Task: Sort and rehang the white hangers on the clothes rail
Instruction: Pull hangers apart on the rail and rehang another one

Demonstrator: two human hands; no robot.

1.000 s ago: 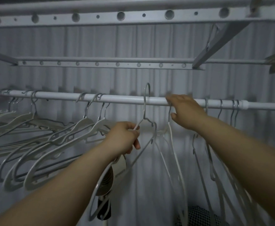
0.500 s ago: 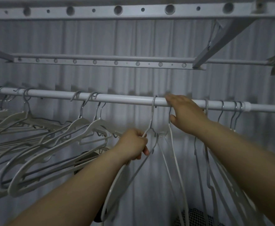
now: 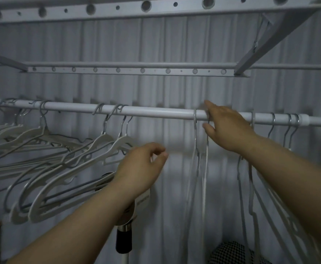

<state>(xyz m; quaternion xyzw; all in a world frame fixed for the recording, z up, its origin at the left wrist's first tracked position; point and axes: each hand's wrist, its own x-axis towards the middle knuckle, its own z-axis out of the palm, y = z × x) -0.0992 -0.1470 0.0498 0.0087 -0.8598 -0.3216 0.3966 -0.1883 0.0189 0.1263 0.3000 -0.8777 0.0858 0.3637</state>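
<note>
The right hand (image 3: 226, 128) is resting on the clothes rail (image 3: 156, 112), fingers loosely spread, steadying the hook of a thin white hanger (image 3: 196, 141) hanging just left of it. The left hand (image 3: 142, 166) is hovering empty below the rail, fingers half curled, near the thick hangers (image 3: 106, 147) bunched at the left (several look tangled). It is probably reaching for the next one; lifting a single hook straight up off the rail should be avoiding snags with its neighbours
</note>
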